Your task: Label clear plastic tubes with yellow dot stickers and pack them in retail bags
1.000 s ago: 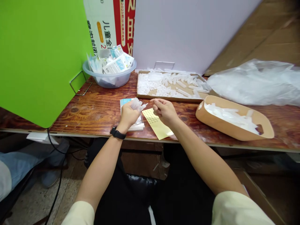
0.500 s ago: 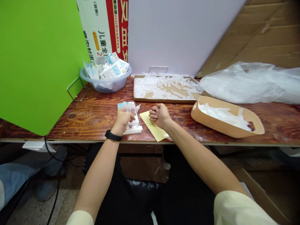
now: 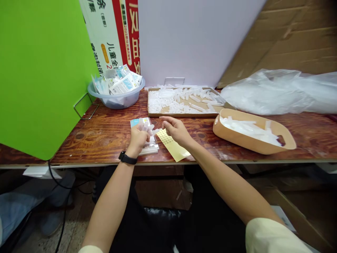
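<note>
My left hand (image 3: 138, 138), with a black band at its wrist, is closed around several small translucent plastic tubes (image 3: 147, 127) whose ends stick out past the fingers. Under it lie flat packets (image 3: 151, 149) with a blue and white printed front. Just to the right, my right hand (image 3: 177, 131) has its index finger stretched out and the other fingers curled in, close to a tube's tip; whatever the curled fingers hold is hidden. Below my right hand a yellow sticker sheet (image 3: 175, 149) with rows of small dots lies on the table.
Behind the hands, a shallow cardboard tray (image 3: 181, 114) holds loose clear tubes and small white pieces. A bluish bowl (image 3: 121, 100) of packets stands left, a tan basket (image 3: 252, 146) of white pieces right. A plastic bag (image 3: 273, 93) and green panel (image 3: 39, 70) flank the table.
My right hand has gone from a fist to a stretched index finger, near the tubes. My left hand still holds the tubes. The view has shifted slightly.
</note>
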`<act>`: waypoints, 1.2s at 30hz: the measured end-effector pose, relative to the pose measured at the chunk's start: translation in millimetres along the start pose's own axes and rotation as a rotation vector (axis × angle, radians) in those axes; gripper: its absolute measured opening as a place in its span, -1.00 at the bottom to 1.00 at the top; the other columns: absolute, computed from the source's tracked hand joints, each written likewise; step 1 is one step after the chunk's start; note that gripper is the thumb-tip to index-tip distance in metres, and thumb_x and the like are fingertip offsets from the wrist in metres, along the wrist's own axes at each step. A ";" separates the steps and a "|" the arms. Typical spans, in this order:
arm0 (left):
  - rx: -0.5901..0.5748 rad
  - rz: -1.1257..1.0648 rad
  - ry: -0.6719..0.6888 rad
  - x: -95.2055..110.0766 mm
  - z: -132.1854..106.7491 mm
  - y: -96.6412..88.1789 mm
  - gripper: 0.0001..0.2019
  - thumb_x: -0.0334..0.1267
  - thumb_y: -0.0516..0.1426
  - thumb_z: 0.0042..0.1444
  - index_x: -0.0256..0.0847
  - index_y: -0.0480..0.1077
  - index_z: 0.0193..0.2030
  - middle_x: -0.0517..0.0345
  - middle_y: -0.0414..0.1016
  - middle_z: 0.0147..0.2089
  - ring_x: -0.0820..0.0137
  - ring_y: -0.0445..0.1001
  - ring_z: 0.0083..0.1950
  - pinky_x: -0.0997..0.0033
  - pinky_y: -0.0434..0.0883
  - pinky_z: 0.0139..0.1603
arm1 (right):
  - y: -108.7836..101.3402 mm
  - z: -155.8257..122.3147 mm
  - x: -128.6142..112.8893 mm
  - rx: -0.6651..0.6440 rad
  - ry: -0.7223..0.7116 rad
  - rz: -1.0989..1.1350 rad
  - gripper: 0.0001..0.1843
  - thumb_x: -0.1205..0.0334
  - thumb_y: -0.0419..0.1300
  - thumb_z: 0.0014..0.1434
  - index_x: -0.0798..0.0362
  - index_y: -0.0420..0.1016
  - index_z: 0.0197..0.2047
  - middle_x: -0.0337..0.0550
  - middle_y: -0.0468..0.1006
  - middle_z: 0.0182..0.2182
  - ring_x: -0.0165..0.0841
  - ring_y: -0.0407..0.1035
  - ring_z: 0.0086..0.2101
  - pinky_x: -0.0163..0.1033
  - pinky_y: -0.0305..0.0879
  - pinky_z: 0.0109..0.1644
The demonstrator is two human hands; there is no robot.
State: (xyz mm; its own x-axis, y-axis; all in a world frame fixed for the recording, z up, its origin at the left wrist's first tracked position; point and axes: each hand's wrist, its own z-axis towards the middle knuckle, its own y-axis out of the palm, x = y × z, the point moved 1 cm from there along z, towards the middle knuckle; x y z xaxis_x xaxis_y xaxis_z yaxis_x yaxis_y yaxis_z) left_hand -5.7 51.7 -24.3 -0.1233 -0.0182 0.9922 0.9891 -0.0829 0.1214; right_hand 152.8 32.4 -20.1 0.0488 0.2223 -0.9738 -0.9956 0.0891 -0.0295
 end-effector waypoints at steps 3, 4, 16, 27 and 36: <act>0.049 0.074 0.118 -4.6 -0.4 -1.5 -0.85 -0.49 0.09 -0.38 -0.23 0.15 -0.71 0.26 0.22 -0.64 0.54 0.18 -0.60 0.53 0.04 -0.67 | -0.5 -3.9 -5.7 -0.011 -0.111 -0.079 -0.75 0.10 0.20 0.08 0.08 0.35 -0.25 -0.30 0.41 -0.52 -0.49 0.21 -0.54 -0.34 0.12 -0.47; 0.062 0.102 0.157 -5.9 -0.9 -1.9 -0.87 -0.49 0.09 -0.36 -0.24 0.19 -0.71 0.26 0.22 -0.64 0.54 0.18 -0.60 0.52 0.06 -0.66 | -0.6 -5.4 -7.4 -0.004 -0.148 -0.120 -0.79 0.11 0.20 0.09 0.07 0.36 -0.28 -0.28 0.43 -0.52 -0.47 0.25 -0.51 -0.32 0.17 -0.42; 0.094 0.298 0.355 -12.2 -2.1 -0.8 -0.89 -0.45 0.00 -0.29 -0.19 0.12 -0.66 0.28 0.06 -0.63 0.51 0.05 -0.55 0.46 -0.01 -0.54 | 5.5 -23.3 -20.2 -0.125 -0.503 -0.586 -0.79 0.34 0.08 0.21 -0.01 0.55 -0.19 -0.10 0.62 -0.24 -0.28 0.48 -0.27 -0.20 0.33 -0.19; 0.115 0.347 0.380 0.2 -7.9 5.7 -0.83 -0.45 -0.01 -0.31 -0.17 0.01 -0.66 0.28 -0.02 -0.62 0.50 -0.03 -0.54 0.43 -0.05 -0.53 | 1.1 -24.1 -19.4 -0.056 -0.472 -0.599 -0.90 0.18 0.17 0.18 0.00 0.42 -0.35 -0.13 0.57 -0.42 -0.32 0.40 -0.45 -0.25 0.22 -0.33; 0.201 0.718 0.559 8.3 -17.9 8.0 -0.76 -0.44 0.01 -0.21 -0.15 -0.06 -0.62 0.27 -0.04 -0.64 0.44 -0.04 -0.55 0.36 -0.06 -0.47 | 0.9 -21.6 -15.1 -0.028 -0.494 -0.552 -0.75 0.08 0.17 0.18 0.01 0.38 -0.47 -0.12 0.55 -0.47 -0.34 0.34 -0.49 -0.26 0.18 -0.39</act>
State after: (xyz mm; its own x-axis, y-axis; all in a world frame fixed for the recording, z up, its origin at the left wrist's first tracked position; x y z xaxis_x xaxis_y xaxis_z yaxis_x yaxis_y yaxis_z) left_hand -0.2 33.1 -15.5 0.5544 -0.4799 0.6800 0.8321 0.3075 -0.4615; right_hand 149.5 8.1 -10.3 0.5669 0.5637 -0.6007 -0.8170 0.2911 -0.4978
